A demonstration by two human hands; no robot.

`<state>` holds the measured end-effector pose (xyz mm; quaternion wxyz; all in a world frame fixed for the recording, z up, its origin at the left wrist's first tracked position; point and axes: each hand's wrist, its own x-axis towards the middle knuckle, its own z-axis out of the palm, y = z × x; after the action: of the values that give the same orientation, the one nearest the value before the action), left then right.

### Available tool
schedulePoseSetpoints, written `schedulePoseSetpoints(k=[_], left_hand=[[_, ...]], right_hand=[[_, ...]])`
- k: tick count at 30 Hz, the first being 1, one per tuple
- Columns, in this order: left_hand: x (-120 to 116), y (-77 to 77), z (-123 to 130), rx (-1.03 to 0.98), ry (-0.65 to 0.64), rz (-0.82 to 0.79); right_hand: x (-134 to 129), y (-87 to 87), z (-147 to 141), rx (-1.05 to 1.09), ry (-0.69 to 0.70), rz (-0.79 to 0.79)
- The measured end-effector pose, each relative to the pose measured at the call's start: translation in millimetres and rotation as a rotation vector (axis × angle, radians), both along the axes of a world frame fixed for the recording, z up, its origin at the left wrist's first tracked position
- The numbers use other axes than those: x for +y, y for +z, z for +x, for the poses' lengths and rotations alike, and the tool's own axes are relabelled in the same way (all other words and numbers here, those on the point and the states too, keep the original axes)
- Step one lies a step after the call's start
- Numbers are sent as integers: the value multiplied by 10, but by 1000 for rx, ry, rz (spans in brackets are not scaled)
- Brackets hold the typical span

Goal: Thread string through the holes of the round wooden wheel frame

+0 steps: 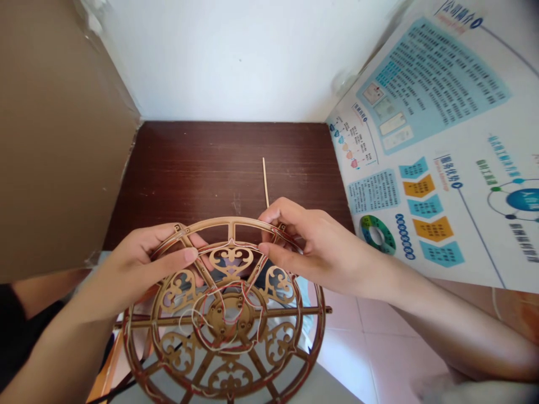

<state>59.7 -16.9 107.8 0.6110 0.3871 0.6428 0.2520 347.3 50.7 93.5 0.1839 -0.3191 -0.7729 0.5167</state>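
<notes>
Looks softly lit, brightest on the white wall (240, 62), dimmer across the brown panel (63, 123) at left. Shows pale glare on the floor tiles (353, 356). Stretches toward the edges, leaving small print soft on the poster (475, 140).

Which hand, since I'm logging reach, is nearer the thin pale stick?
Right: the right hand is at the near end of the stick; the left hand is farther left, gripping the round frame.

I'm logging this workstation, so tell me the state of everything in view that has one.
Left hand, gripping the round frame
Right hand, touching the frame, exact grip unclear
Round frame, held, wired side facing camera
Red and white wires, strung along frame, loose loops near its middle
Thin stick, near end hidden, cannot tell if held
Tabletop, pale specks showing
</notes>
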Motion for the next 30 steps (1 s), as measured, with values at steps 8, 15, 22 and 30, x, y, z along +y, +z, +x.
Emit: schedulePoseSetpoints(k=[8, 15, 22, 30], left_hand=[[10, -149, -90, -87, -84, 89], [21, -220, -85, -147, -67, 58], [128, -283, -137, -155, 170, 39], [71, -297, -221, -80, 380, -39]], right_hand=[[-64, -63, -23, 18, -50, -70], [-24, -162, -39, 80, -60, -178], [9, -447, 78, 342, -146, -589], [-357, -404, 138, 612, -260, -686]])
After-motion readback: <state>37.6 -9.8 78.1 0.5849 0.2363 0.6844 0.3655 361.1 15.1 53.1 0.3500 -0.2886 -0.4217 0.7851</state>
